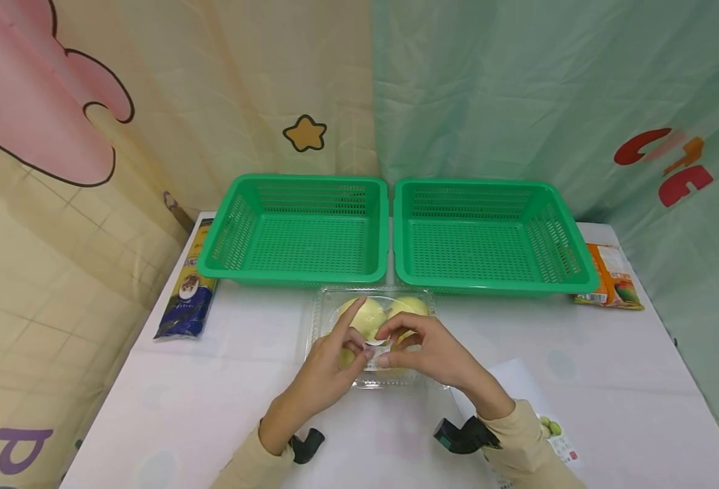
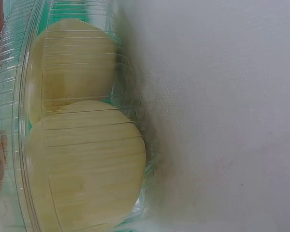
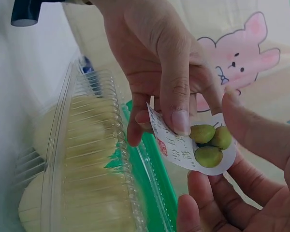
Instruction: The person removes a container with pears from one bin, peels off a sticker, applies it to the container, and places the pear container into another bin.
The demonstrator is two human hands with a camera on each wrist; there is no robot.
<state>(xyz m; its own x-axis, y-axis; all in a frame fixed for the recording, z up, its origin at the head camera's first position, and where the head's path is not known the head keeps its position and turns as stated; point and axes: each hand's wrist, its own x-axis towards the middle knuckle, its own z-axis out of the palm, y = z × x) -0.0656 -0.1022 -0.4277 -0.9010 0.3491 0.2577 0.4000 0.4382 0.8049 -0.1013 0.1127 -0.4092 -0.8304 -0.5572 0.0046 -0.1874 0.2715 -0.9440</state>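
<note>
A clear plastic clamshell box (image 1: 325, 319) of pale yellow round fruits (image 1: 368, 318) lies on the table under both hands. My left hand (image 1: 329, 367) pinches a small white label (image 3: 176, 150), its thumb pressed on the printed side. Green pears and lettering are printed on that label. From the opposite side my right hand (image 1: 427, 350) holds the label's edge between thumb and fingers. In the left wrist view, fruits (image 2: 87, 164) show through the box's ribbed wall; the left hand's grip is out of that view.
Two green baskets (image 1: 304, 277) (image 1: 494, 282) stand side by side behind the box. A blue-and-yellow packet (image 1: 187, 292) lies at left, an orange packet (image 1: 613, 278) at right. A white sheet with printed pears (image 1: 518, 384) lies partly beneath the right forearm.
</note>
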